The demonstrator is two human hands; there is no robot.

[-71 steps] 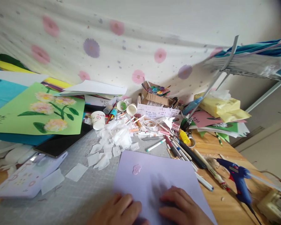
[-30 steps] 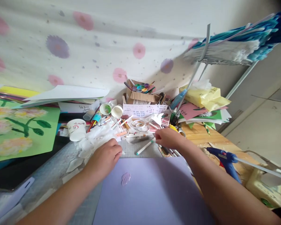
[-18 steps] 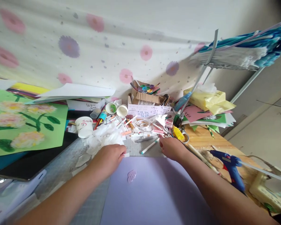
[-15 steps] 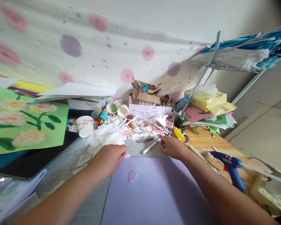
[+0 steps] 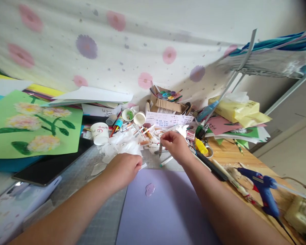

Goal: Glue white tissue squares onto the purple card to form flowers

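While our left hand (image 5: 126, 166) pins the lilac sheet's (image 5: 165, 211) far edge, fingers curled, our right hand (image 5: 174, 144) pinches a grey pen (image 5: 160, 149); uncapping likely needs both hands.

Just beyond the right hand (image 5: 175, 145), a white paper slip (image 5: 168, 119) carries handwritten rows of numbers, too small to read. Left of it, a paper cup (image 5: 100, 133) bears an illegible red mark.

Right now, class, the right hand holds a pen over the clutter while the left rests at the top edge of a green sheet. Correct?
Not quite. The head view shows the left hand at a lilac sheet; the right hand does hold a pen.
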